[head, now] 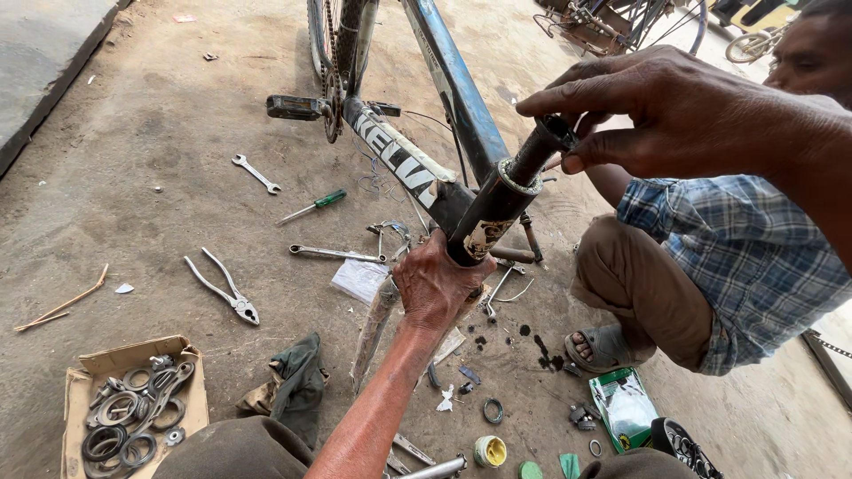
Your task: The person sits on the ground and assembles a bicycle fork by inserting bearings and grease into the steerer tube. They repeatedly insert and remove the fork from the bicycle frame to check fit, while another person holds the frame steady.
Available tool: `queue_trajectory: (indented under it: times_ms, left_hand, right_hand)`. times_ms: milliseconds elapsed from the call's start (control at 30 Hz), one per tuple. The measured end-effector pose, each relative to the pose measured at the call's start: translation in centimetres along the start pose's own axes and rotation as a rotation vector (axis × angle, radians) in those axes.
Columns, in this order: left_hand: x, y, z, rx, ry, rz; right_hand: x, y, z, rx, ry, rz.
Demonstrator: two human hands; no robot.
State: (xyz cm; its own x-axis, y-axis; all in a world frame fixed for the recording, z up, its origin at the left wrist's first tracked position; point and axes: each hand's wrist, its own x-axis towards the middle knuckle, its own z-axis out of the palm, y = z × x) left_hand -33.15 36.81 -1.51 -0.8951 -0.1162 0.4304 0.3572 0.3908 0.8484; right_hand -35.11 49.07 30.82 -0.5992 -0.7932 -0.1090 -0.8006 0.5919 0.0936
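A black and blue bicycle frame (pixel 448 84) lies tilted over the dirt floor, its black head tube (pixel 486 217) pointing up at me. My left hand (pixel 435 286) is wrapped around the lower end of the head tube, where the fork (pixel 373 328) leaves it. A black steerer tube (pixel 543 146) sticks out of the top through a silver bearing ring (pixel 518 180). My right hand (pixel 661 111) pinches the tube's top end with its fingertips.
A person in a checked shirt (pixel 745 257) crouches close on the right. On the floor lie a spanner (pixel 256 173), a green-handled screwdriver (pixel 314 206), pliers (pixel 222 288), a wrench (pixel 333 253), a cloth (pixel 297 381), a cardboard box of metal rings (pixel 133 404), a yellow tub (pixel 489 451) and a green packet (pixel 626 408).
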Motion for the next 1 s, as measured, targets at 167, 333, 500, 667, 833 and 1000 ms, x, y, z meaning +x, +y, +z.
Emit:
queue_trajectory:
  times_ms: [167, 333, 500, 667, 833, 1000]
  left_hand:
    - [0.0, -0.3, 0.2, -0.001, 0.01, 0.02]
    - [-0.1, -0.8, 1.0, -0.027, 0.018, 0.045]
    - [-0.3, -1.1, 1.2, -0.03, 0.083, 0.102]
    - [-0.1, -0.9, 1.1, 0.007, 0.045, 0.067]
    - [0.0, -0.6, 0.9, 0.035, 0.006, 0.03]
    - [-0.1, -0.4, 0.5, -0.001, 0.056, 0.07]
  right_hand:
    - [0.2, 0.3, 0.0, 0.045, 0.041, -0.019]
    - [0.5, 0.0, -0.4, 0.071, 0.047, -0.037]
    - [1.1, -0.2, -0.9, 0.005, -0.004, 0.011]
    - [1.8, -0.6, -0.7, -0.096, -0.085, 0.222]
    - [2.5, -1.4, -0.8, -0.062, -0.063, 0.188]
    - [2.9, -1.9, -0.2, -0.272, -0.229, 0.536]
